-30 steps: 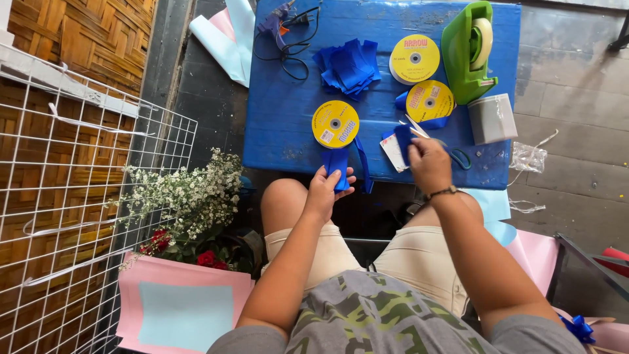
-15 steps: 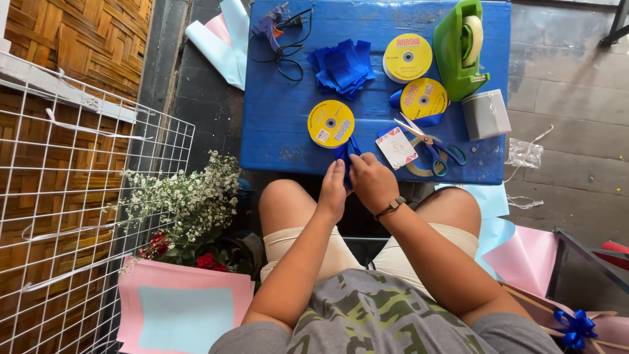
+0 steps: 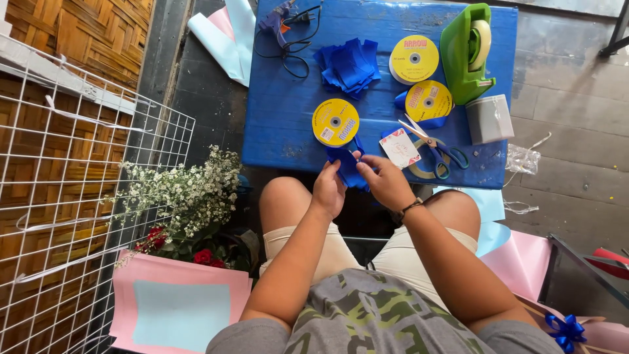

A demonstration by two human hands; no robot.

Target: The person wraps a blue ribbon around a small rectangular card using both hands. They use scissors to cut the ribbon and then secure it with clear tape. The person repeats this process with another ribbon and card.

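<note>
- Left hand (image 3: 329, 190) and right hand (image 3: 386, 180) both pinch the blue ribbon (image 3: 347, 167) in closed fingers at the table's (image 3: 288, 124) near edge.
- Yellow ribbon spool (image 3: 335, 122) lies just beyond; scissors (image 3: 436, 147) to the right.

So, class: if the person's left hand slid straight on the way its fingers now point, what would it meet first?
The left hand points up and slightly right, already pinching the blue ribbon. Beyond that, it would probably reach the yellow ribbon spool on the blue table first, though depth is hard to judge from above.

The blue ribbon (image 3: 346, 167) was partly hidden behind both hands. The glue gun (image 3: 280, 18) and a pink sheet (image 3: 175, 303) ran off the frame's edges.
</note>
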